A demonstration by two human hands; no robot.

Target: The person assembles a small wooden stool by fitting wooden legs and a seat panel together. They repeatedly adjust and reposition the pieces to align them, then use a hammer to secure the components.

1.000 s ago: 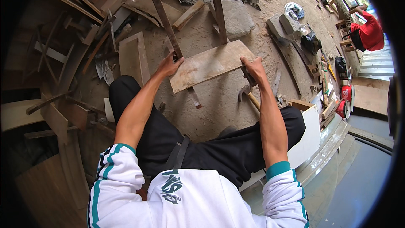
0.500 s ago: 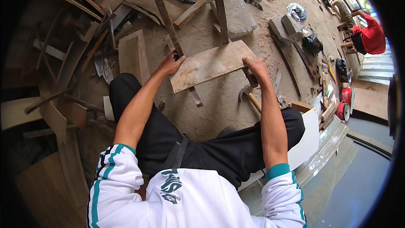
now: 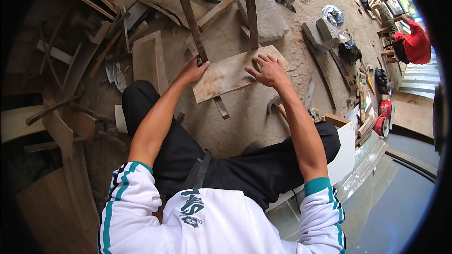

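Observation:
A pale wooden board (image 3: pixel 223 79) with two long upright legs at its far side lies in front of my knees, like a small stool or table frame. My left hand (image 3: pixel 194 68) is closed round the board's left end, beside the base of the left leg (image 3: pixel 189 16). Flat on top of the board near its right end rests my right hand (image 3: pixel 269 70), its fingers spread. The right leg (image 3: pixel 249 9) rises behind that hand. A short wooden piece (image 3: pixel 221 108) sticks out below the near edge. Close to my right forearm lies a hammer (image 3: pixel 273 105), its handle partly hidden.
Wood scraps and boards (image 3: pixel 148 61) crowd the left side. Concrete blocks (image 3: pixel 320 30) and a long plank (image 3: pixel 321 68) lie to the right. Red tins (image 3: pixel 386 108) stand near a glass sheet (image 3: pixel 362 197). A person in red (image 3: pixel 416 42) works at the far right.
My right hand has let go of the board's right edge and moved left onto its top, fingers opened out. My left hand keeps its hold; the board has barely shifted.

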